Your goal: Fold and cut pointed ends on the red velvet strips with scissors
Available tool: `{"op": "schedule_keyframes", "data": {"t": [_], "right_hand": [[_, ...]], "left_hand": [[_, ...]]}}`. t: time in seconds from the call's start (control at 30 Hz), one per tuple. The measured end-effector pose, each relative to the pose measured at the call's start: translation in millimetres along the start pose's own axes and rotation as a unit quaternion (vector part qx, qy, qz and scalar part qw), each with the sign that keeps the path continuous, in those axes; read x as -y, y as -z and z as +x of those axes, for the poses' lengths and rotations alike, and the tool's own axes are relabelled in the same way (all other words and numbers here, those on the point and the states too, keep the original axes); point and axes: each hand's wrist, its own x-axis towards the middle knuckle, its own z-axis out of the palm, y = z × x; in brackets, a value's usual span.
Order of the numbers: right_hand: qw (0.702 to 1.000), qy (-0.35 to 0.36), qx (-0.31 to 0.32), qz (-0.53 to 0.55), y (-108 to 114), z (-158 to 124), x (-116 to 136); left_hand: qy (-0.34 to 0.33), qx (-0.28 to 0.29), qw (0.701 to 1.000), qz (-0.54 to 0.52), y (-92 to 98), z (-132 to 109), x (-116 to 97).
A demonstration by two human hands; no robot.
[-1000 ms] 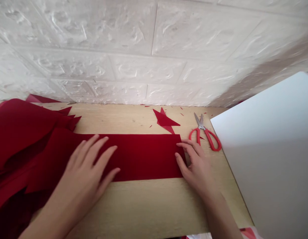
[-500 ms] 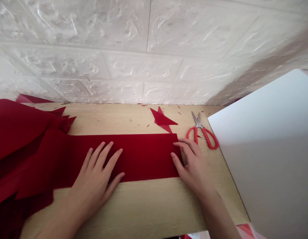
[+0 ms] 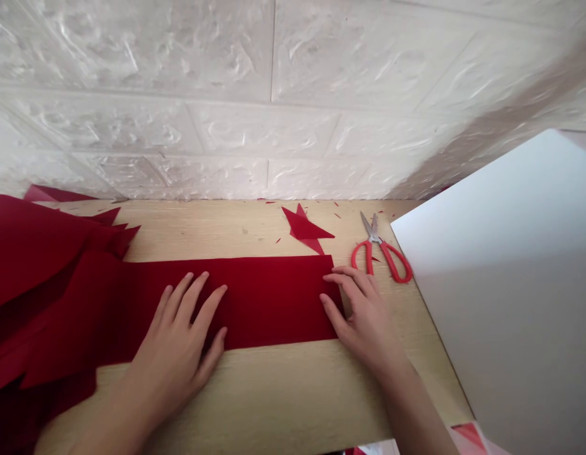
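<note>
A white wall [image 3: 179, 82] with a brick pattern stands at the back, and a big white board [image 3: 511, 303] leans in on the right and hides the table's far right part. The wooden table [image 3: 236, 404] runs under everything, and its front edge is cut off by the bottom of the view. On the left lies a big red heap of felt [image 3: 31, 272], with folds and pointy cut edges, and its far end goes out of view. A long strip of red felt [image 3: 274, 303] lies flat across the table and runs into the heap, so I can't see where it ends. The left hand [image 3: 174, 347] lies on the strip with its fingers [image 3: 193, 297] spread open, not gripping. The right hand [image 3: 363, 322] sits at the strip's right end, its fingers [image 3: 344, 278] loose and curved on the felt, and its thumb [image 3: 330, 316] lies by the edge. It does not seem to pinch. Just past the strip lies a red pointy scrap [image 3: 305, 229]. Red scissors [image 3: 380, 249] sit closed near the right hand, and tiny red bits [image 3: 278, 240] dot the wood.
</note>
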Motion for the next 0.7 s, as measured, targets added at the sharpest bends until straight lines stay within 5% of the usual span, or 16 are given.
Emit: {"op": "schedule_keyframes", "data": {"t": [0.7], "right_hand": [[0.999,0.019,-0.014,-0.031,-2.5,-0.3,-1.4]], "left_hand": [[-0.007,-0.011,1.0,0.018,-9.2,-2.4,-2.6]]}}
